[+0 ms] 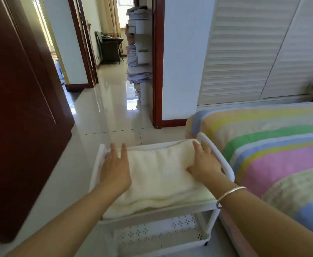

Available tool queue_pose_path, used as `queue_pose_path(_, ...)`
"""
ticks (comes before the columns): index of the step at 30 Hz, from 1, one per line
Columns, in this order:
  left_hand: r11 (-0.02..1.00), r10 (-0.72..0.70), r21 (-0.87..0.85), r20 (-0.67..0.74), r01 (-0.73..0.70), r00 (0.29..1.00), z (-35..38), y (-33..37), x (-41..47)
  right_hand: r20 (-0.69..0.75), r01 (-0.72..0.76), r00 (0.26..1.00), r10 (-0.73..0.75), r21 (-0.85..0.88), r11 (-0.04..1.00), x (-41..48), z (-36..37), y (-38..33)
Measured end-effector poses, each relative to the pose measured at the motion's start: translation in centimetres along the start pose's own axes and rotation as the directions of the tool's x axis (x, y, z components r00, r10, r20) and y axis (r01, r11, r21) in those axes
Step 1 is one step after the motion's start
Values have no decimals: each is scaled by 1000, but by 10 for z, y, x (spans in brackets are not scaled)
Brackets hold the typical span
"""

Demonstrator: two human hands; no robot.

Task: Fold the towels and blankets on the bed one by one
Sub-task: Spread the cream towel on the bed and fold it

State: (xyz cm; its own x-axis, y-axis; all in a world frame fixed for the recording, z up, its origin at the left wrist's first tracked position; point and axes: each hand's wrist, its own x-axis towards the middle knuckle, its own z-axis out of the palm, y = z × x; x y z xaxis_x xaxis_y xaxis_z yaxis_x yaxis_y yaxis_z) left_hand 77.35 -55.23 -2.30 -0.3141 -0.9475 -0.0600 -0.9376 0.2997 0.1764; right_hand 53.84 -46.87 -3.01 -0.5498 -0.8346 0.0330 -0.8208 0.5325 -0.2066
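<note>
Progress looks fair for this one piece: a cream towel [159,175], already folded into a thick rectangle, lies on the top shelf of a white trolley [224,165] that stands on the floor just beside the bed's near edge. Placing it seems to be the step in hand, so this fold is probably finished bar the smoothing. Both hands are open and flat, gripping nothing. The left hand [115,169] rests on the towel's left edge with fingers spread toward the trolley's left rail; the right hand [203,163] presses the right edge, fingertips near the far right corner of the shelf. A silver bangle [229,195] sits on the right wrist.

What is left is hard to judge: the visible part of the bed [274,145], under a pastel striped cover, shows no loose towels or blankets, but much of it lies outside the view, so more may wait there.

The towel looks soft and plush, several layers deep, its front edge sagging slightly over the shelf's near lip. The trolley's perforated lower shelf [163,232] holds nothing visible.
</note>
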Motion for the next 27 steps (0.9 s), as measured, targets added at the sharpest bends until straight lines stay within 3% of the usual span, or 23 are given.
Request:
queue_pose_path(2,986,164,25,-79,-163,983,4,12,0,-108,70,990,-90,-176,982,-2,-1,-17)
queue_pose_path(3,983,183,12,-25,-183,983,10,18,-1,-119,114,982,-147,-249,962,-6,3,-26)
queue_pose_path(5,989,139,34,155,-146,978,33,25,-1,7,180,982,-187,-306,935,-14,20,-37)
queue_pose_path(8,991,90,71,243,-111,966,62,19,0,269,178,956,-119,-206,962,-11,48,-30)
queue_pose_path(13,992,106,42,197,-116,975,59,14,1,356,182,922,-152,-54,982,-2,44,-20)
queue_pose_path(16,977,172,-143,93,-158,981,47,17,-20,207,200,958,-200,20,980,-26,29,-10)
queue_pose_path(18,887,244,-410,21,-214,970,38,22,-47,-53,195,980,-191,83,977,-65,16,7)
queue_pose_path(20,773,317,-577,-6,-262,948,31,34,-83,-287,220,938,-194,60,974,-116,0,27)
queue_pose_path(24,576,443,-717,-129,-391,887,10,93,-140,-387,196,899,-203,-59,979,-199,-24,85)
queue_pose_path(27,408,505,-790,-222,-458,834,-18,172,-186,-502,61,861,-83,-60,996,-259,-79,140)
